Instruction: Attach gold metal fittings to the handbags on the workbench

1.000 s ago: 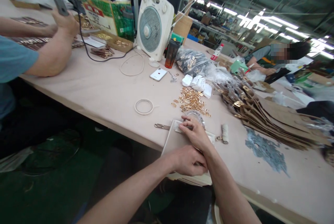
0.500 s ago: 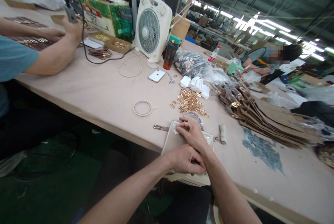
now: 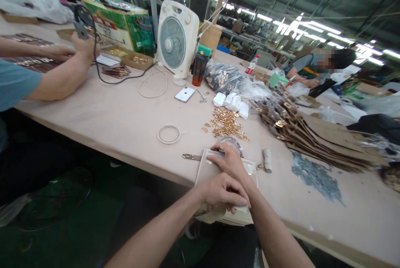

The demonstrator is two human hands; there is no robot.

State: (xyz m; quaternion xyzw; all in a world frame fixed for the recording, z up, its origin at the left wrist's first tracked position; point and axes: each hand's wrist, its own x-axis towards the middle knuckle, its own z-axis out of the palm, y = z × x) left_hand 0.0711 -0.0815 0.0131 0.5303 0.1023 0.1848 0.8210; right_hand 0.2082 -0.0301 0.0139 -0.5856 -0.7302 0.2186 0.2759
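Observation:
A beige flat piece in a clear plastic sleeve [image 3: 206, 170] lies at the near table edge. My right hand [image 3: 229, 162] rests on its far end, fingers pressed flat near the top corner. My left hand [image 3: 223, 193] has its fingers curled on the piece's near end, by my right wrist. A metal strap end [image 3: 191, 157] pokes out to the left. A pile of gold clasps [image 3: 226, 124] lies just beyond, with a round clear dish [image 3: 233, 141] partly hidden behind my right hand.
A tape ring [image 3: 169, 134], white phone [image 3: 185, 93], fan [image 3: 177, 39] and dark bottle [image 3: 199, 69] stand further back. Stacked brown pieces with gold fittings [image 3: 312, 132] fill the right. A small roll [image 3: 267, 160] lies nearby. A person on the left holds a corded tool [image 3: 80, 26]; another sits far right.
The view has shifted slightly. My left fingers have curled more over the near end of the piece. The person on the left has moved the corded tool a little.

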